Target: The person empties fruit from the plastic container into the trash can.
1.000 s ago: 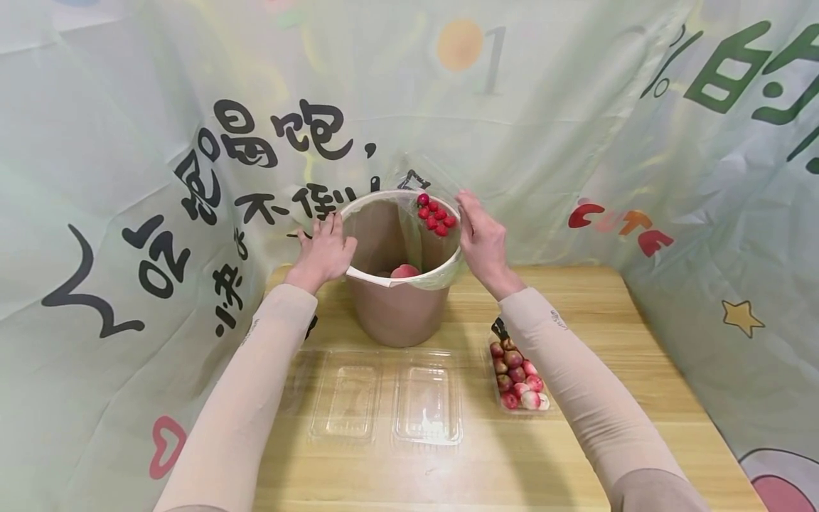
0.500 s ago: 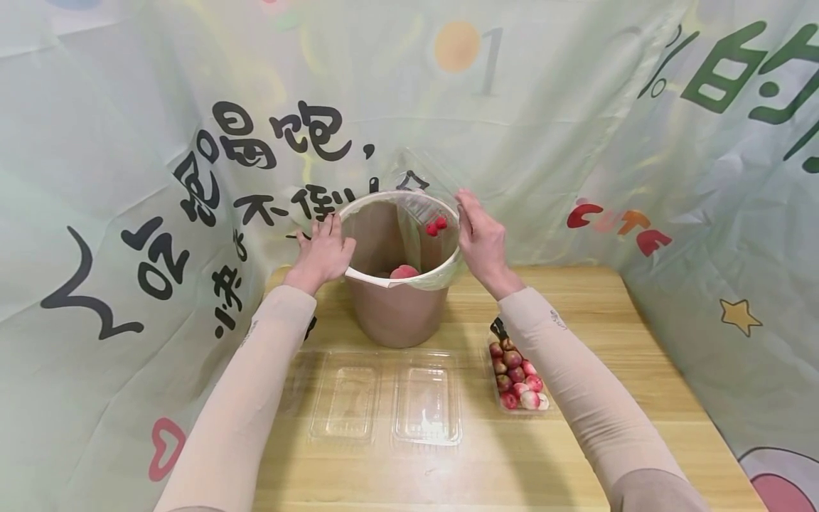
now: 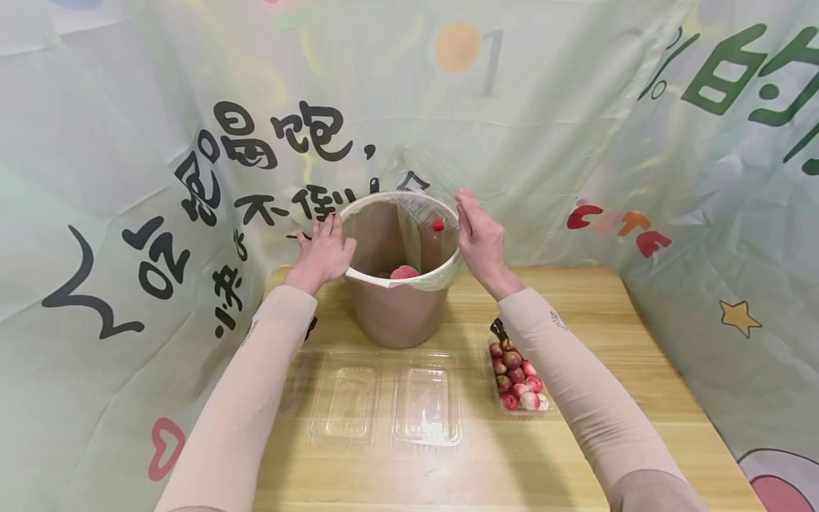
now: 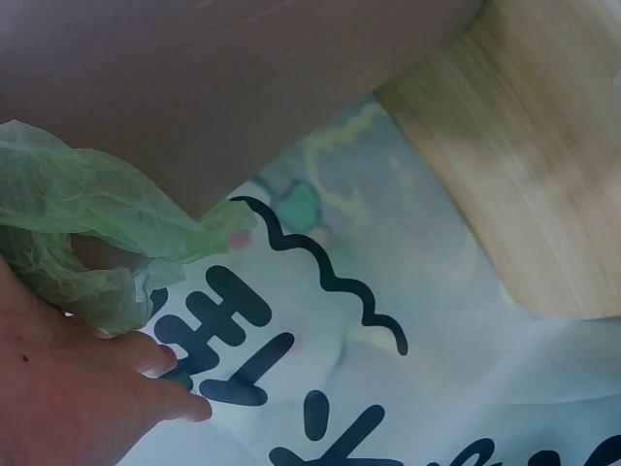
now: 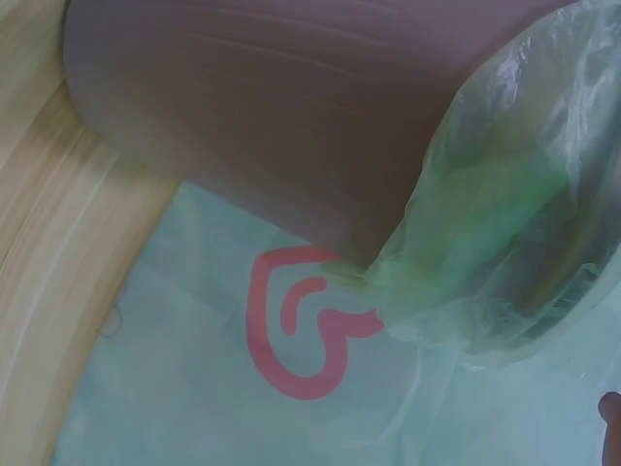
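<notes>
A brown trash bin [image 3: 398,316] with a pale rim stands at the back of the table, lined with a thin light-green bag [image 5: 456,262]. My left hand [image 3: 323,252] rests on the bin's left rim with its fingers extended; bunched bag lies beside it in the left wrist view. At the right rim my right hand [image 3: 483,238] grips a clear plastic container [image 3: 419,171], which is tilted into the bin's mouth. One small round red fruit [image 3: 438,225] shows at the container's low end. A pinkish-red fruit [image 3: 404,272] lies down inside the bin.
Two clear plastic boxes [image 3: 427,405] lie side by side on the wooden table [image 3: 461,469]. Right of them sits a clear box of small dark-red and pink fruits [image 3: 517,377], partly behind the right sleeve. Printed cloth [image 3: 544,92] walls in the table.
The cluster of red fruits in the tilted container has dropped from several to two, then to one, sliding down toward the bin. Both hands have stayed nearly in place.
</notes>
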`<state>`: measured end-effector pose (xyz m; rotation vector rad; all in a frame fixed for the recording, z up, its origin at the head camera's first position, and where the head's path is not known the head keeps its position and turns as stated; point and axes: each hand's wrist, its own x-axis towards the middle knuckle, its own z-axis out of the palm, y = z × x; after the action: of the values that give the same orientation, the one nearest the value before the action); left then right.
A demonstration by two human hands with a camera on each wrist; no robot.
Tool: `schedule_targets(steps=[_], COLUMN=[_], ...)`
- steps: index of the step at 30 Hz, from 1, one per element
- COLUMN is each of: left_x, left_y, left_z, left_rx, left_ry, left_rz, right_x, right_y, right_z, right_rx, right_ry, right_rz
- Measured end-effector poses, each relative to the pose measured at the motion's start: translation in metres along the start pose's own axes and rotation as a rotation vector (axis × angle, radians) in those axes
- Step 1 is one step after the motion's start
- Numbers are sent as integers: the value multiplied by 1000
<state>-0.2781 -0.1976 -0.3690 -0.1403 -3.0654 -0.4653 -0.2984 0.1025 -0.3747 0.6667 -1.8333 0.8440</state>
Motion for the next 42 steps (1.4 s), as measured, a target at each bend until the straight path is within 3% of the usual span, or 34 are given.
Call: schedule_targets(steps=[23, 35, 42], left_x=[2, -1, -1], left_y=[0, 0, 1], left_z=[1, 0, -1], left_rx=[-1, 5, 1], left_ry=[1, 5, -1], left_rz=[3, -1, 1], right_x=[0, 0, -1], right_y=[1, 8, 10], right_z=[-2, -6, -10], right_rx=[0, -14, 0], right_ry=[20, 51, 41], right_rz=[-34, 106, 116])
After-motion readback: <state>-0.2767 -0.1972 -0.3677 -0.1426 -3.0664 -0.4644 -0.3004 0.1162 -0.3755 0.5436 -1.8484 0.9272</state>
